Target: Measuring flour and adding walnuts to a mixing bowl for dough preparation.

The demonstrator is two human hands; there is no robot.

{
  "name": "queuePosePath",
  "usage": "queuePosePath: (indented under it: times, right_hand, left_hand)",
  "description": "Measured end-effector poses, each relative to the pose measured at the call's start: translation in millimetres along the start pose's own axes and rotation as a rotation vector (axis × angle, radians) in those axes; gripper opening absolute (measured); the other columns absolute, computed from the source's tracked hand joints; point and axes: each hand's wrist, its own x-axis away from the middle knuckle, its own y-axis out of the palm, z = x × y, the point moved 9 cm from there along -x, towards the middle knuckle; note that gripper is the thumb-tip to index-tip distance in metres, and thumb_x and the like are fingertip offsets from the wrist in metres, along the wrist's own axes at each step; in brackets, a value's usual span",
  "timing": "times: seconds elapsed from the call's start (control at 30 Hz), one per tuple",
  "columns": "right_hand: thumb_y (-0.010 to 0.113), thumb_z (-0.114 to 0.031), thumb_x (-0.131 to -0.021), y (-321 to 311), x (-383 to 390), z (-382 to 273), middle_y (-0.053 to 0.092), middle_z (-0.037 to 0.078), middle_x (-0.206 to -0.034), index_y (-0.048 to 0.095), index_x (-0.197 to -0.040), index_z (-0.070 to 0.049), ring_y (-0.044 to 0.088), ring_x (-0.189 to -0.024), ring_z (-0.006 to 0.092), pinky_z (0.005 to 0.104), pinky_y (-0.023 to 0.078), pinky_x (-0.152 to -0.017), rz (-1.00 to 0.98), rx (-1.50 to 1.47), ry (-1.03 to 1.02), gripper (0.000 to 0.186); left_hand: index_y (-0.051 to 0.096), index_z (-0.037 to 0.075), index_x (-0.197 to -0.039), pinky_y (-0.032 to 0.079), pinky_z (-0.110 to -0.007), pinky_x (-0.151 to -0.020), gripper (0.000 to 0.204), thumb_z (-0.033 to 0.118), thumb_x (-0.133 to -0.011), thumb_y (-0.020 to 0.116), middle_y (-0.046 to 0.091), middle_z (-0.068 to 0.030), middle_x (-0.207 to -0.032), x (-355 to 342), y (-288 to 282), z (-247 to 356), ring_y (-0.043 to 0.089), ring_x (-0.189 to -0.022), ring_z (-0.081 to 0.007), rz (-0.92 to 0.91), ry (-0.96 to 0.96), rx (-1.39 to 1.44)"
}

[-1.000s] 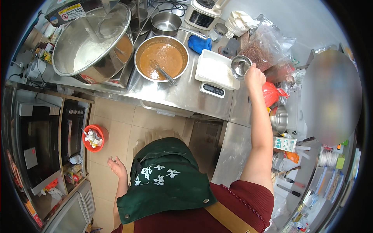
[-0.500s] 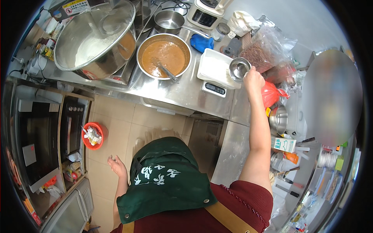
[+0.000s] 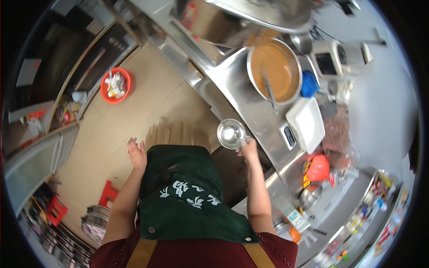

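- Your right hand is gripping a small steel bowl by its rim, the bowl sitting just up-left of your fingers.
- Your left hand is hanging open, holding nothing.

pot of orange sauce | white scale | red basket | red stool

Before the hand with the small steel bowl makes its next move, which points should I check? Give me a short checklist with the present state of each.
1. Right hand grips small steel bowl at its rim: ok.
2. Bowl appears empty, nothing to spill: ok.
3. Bowl is clear of the steel counter: ok.
4. Left hand is free, open, beside the green apron: ok.
5. Large pot of brown sauce stands with a utensil inside: ok.
6. Grip firmness: cannot tell.
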Motion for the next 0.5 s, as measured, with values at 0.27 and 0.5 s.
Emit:
queuePosePath:
  times: [0.27, 0.5]
  right_hand:
    - [0.046, -0.013, -0.076, 18.9, -258.0, 134.1, 0.053, 0.008, -0.054, 0.053, -0.069, -0.002, 0.049, -0.040, 0.0145, 0.0257, 0.039, -0.033, 0.268, 0.071, 0.302, 0.015]
    - [0.051, -0.017, -0.072, 60.2, -391.3, 108.8, 0.061, 0.012, -0.085, 0.062, -0.081, -0.008, 0.059, -0.082, 0.0262, 0.0357, 0.047, -0.065, 0.285, 1.485, -0.064, 0.017]
  left_hand:
    - [0.043, -0.001, -0.104, 0.037, -0.041, -0.079, 0.029, 0.015, -0.080, 0.049, 0.044, -0.0176, -0.110, 14.2, 28.3, -88.3, 0.049, -0.093, -0.0309, 0.111, -0.183, -0.039]
    - [0.044, 0.001, -0.103, 0.044, -0.035, -0.072, 0.026, 0.012, -0.081, 0.051, 0.048, -0.0175, -0.102, 32.7, 58.8, -230.5, 0.052, -0.086, -0.0311, 0.307, -0.486, -0.134]
